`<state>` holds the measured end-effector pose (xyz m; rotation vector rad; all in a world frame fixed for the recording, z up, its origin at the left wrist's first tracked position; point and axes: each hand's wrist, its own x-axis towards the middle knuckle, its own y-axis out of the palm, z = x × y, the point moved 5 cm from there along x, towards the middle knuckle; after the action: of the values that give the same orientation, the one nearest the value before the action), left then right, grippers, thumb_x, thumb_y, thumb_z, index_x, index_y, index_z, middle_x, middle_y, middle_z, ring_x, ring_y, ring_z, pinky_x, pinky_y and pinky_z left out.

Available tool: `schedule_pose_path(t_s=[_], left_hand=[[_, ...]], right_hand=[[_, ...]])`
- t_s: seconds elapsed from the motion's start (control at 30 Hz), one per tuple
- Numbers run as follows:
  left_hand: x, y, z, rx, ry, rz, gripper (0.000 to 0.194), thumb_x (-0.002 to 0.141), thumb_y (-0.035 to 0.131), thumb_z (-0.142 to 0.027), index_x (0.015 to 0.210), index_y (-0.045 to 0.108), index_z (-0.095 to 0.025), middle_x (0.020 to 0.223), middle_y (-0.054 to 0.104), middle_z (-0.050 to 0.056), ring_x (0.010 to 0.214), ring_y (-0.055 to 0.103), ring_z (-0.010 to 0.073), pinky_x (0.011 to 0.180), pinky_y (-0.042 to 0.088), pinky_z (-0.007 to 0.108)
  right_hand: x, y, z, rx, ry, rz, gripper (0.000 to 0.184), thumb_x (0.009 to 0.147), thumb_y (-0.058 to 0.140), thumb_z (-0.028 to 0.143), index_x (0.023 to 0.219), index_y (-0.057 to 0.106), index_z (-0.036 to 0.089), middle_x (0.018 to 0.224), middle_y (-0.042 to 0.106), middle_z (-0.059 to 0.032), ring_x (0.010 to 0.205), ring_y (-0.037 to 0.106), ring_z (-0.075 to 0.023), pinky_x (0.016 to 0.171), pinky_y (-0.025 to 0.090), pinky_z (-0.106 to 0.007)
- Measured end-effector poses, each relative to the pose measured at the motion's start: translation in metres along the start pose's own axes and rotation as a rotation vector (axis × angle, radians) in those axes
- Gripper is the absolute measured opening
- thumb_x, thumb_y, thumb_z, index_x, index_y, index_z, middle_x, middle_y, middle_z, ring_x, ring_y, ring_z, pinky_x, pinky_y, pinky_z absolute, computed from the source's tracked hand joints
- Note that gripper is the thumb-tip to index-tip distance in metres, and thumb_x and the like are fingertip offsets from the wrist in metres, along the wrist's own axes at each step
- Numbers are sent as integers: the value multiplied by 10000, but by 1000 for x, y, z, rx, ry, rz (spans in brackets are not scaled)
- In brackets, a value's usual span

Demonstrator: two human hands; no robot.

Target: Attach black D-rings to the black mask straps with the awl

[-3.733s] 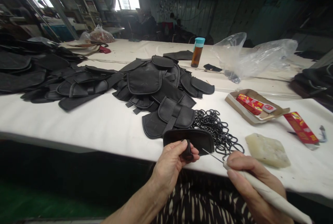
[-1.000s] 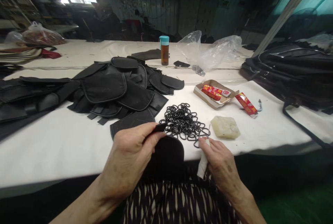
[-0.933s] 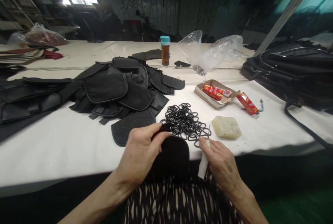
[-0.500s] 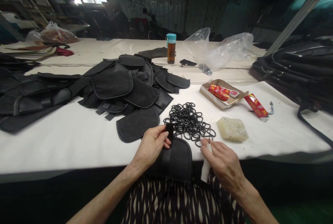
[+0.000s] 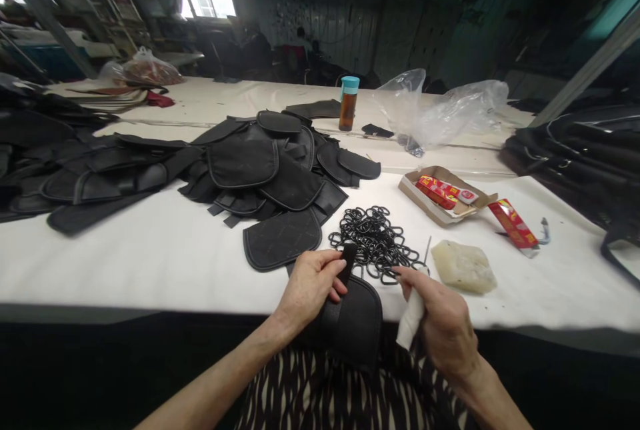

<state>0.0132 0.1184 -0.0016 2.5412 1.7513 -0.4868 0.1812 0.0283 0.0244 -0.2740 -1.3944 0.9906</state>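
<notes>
My left hand (image 5: 311, 287) pinches the webbing strap (image 5: 349, 258) of a black padded flap (image 5: 359, 323), which hangs over the table's front edge above my lap. The strap's end sticks up past my fingers. In my right hand (image 5: 446, 317) is an awl (image 5: 412, 320) with a white wrapped handle; its thin metal shaft points up and away from me. My right fingertips are at the near edge of a heap of black metal D-rings (image 5: 367, 233). Whether they also grip a ring I cannot tell.
Many similar black flaps (image 5: 243, 162) lie piled to the left. Right of the rings are a yellowish wax-like block (image 5: 464, 267), a cardboard tray (image 5: 425, 209) and a red box (image 5: 514, 223). Farther back stand a bottle (image 5: 348, 107) and clear plastic bags (image 5: 450, 113). Black bags (image 5: 590, 150) lie far right.
The view has swung left, so things sit farther right. My right hand has turned, tilting the awl's shaft outward to the right. My left hand still pinches the strap, now leaning right.
</notes>
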Motion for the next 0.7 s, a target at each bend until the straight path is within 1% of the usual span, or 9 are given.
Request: schedule_pose_path(t_s=[0.07,0.17,0.23,0.3,0.43,0.53,0.7], left_hand=[[-1,0,1,3,18,-15,198,776,527,-267,817,641,-111,474,604,10,406,545,114,419,431,200],[-4,0,0,10,66,-28,191,782,527,-290,772,633,-131,464,585,-1,417,538,117,430,426,203],[-6,1,-1,16,90,-35,197,783,525,-303,716,620,-144,451,561,-12,416,525,117,435,420,206],[-8,1,-3,21,105,-42,203,779,525,-305,660,601,-159,432,524,-26,403,501,114,430,407,209],[-11,0,-9,59,183,-40,240,788,506,-281,576,555,-178,427,472,-39,402,460,108,448,377,220],[-13,0,-11,86,230,-40,237,804,485,-274,618,593,-174,469,504,-27,426,462,111,485,382,233],[-10,0,0,22,142,-39,196,794,506,-307,722,631,-175,439,504,-28,429,495,132,477,393,235]], right_hand=[[10,6,3,91,121,-15,259,869,418,74,1066,568,149,843,681,-68,695,647,-155,630,520,-250],[30,18,14,88,152,-7,227,859,426,84,1001,579,171,773,667,-28,610,619,-133,567,485,-220],[41,23,22,52,130,-7,213,855,425,84,965,586,171,712,645,-16,559,587,-127,537,456,-216],[49,27,28,18,84,-18,219,853,412,76,930,598,163,699,634,-28,562,575,-135,541,438,-227],[56,30,41,-44,-67,-33,253,886,379,88,864,624,144,646,613,-54,563,543,-163,541,396,-263],[57,30,44,-76,-153,-42,238,912,387,108,894,624,123,649,618,-67,582,537,-176,557,388,-281],[54,29,34,-92,-147,-96,200,890,419,64,957,603,104,657,628,-72,566,541,-171,551,405,-285]])
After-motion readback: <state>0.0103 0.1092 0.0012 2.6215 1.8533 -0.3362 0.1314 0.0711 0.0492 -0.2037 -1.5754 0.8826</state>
